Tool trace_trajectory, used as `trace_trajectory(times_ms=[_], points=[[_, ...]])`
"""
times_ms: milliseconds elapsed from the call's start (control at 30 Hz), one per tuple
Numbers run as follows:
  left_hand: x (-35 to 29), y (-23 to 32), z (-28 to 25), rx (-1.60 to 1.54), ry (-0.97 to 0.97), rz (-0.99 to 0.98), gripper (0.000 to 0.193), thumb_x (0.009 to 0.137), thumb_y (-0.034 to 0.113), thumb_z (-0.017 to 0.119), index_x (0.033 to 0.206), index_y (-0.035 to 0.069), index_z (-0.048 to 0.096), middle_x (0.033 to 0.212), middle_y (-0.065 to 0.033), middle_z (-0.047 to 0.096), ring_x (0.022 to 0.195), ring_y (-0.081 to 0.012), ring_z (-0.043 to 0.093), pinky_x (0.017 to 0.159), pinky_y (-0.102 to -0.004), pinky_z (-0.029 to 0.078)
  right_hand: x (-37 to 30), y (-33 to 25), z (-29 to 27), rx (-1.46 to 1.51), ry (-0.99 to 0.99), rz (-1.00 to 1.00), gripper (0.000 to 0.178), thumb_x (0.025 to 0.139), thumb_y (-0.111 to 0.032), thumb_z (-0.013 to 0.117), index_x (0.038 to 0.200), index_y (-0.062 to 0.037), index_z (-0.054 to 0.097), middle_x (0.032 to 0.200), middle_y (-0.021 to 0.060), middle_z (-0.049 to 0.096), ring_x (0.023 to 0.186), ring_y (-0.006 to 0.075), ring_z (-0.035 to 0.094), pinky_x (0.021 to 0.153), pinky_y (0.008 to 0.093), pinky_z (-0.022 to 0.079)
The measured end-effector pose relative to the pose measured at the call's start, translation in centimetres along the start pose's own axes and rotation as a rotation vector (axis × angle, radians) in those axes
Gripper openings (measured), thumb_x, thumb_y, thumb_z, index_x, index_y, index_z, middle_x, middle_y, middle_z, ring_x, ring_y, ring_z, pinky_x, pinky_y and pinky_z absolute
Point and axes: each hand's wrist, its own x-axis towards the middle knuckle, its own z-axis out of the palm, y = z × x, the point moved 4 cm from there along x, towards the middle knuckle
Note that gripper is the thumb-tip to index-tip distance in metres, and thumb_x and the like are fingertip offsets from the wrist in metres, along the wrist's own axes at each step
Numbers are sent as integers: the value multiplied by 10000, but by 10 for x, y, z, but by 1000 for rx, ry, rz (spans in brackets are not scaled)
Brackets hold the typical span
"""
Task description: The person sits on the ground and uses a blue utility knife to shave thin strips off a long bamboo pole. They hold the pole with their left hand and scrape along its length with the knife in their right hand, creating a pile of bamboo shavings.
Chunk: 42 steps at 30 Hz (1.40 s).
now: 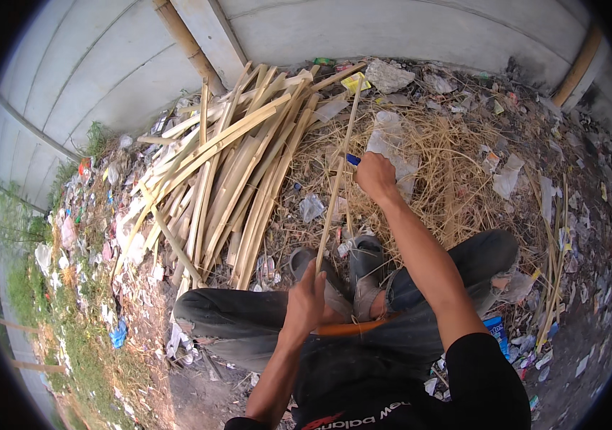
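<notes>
My left hand [306, 299] is closed around the near end of a long, thin bamboo strip [330, 215], which slants up and away from me. In my right hand [375, 175] is a blue-handled tool [352, 159], its end against or right beside the strip's far half. Its working part is too small to make out, so I cannot tell its exact kind. Left of the strip lies a large pile of split bamboo [249, 161]. Thin bamboo shavings [453, 168] cover the ground beyond and around my right hand.
My bent legs and grey shoes [369, 261] are just below the strip. Something orange [349, 328] shows beneath me. A pale wall [392, 29] with bamboo posts stands behind, near a rough stone [390, 76]. Litter is scattered all around, and several thin strips [553, 265] lie at the right.
</notes>
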Motion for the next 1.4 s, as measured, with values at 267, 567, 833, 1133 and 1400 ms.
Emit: trace_trajectory(times_ms=[267, 567, 833, 1133, 1400], points=[[-82, -31, -12, -62, -241, 61, 419, 1111, 236, 546, 1449, -8, 583, 943, -235, 741, 878, -380, 756, 789, -413, 567, 56, 205, -30, 186, 74, 413, 339, 906, -258, 751, 1081, 30, 713, 790, 169, 710, 729, 321, 709, 666, 439, 551], [-35, -49, 17, -149, -225, 12, 419, 1129, 261, 510, 1467, 20, 571, 875, -172, 731, 830, -264, 744, 798, -384, 573, -39, 73, 1, 1258, -310, 218, 463, 969, -560, 724, 942, -104, 644, 555, -97, 343, 447, 45, 291, 455, 275, 223], [-17, 7, -48, -17, 59, 369, 480, 1053, 235, 618, 1415, -78, 581, 1322, -283, 591, 1224, -413, 607, 1049, -470, 484, -36, 63, 23, 1356, -287, 242, 397, 986, -435, 747, 778, -152, 561, 524, -75, 381, 418, 71, 317, 436, 310, 235], [-95, 179, -212, -327, -1326, 1417, 914, 846, 556, 765, 1599, 198, 390, 1721, -146, 307, 1605, -317, 187, 1260, -559, 182, -42, 67, 22, 1359, -286, 288, 421, 963, -425, 771, 729, -155, 549, 517, -60, 397, 415, 73, 336, 439, 310, 251], [-105, 183, -218, -394, -1230, 1452, 890, 830, 486, 755, 1595, 199, 401, 1721, -143, 307, 1601, -291, 199, 1253, -537, 197, -44, 65, 20, 1362, -289, 267, 396, 952, -411, 785, 744, -150, 572, 525, -62, 402, 414, 78, 351, 437, 311, 259]])
